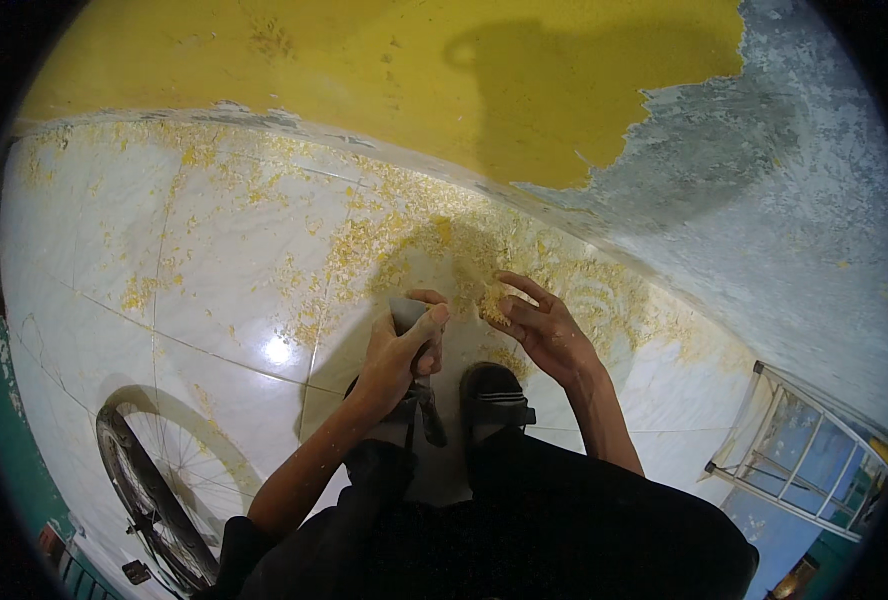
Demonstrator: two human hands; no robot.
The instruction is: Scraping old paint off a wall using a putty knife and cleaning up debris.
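My left hand (401,345) is closed round a scraper with a flat grey blade (404,312); a dark handle-like part (431,422) shows below the fist. Just right of it, my right hand (549,335) has its fingers curled round a small clump of yellow paint flakes (494,305). Both hands are above the tiled floor, in front of my sandals. Beyond them, yellow flakes and dust (364,245) lie scattered along the foot of the wall.
The wall has yellow paint (364,70) on the left and a bare grey, scraped area (824,170) on the right. A bicycle wheel (129,450) stands at the lower left. A white metal rack (809,450) is at the lower right. My sandal (494,395) rests on the floor.
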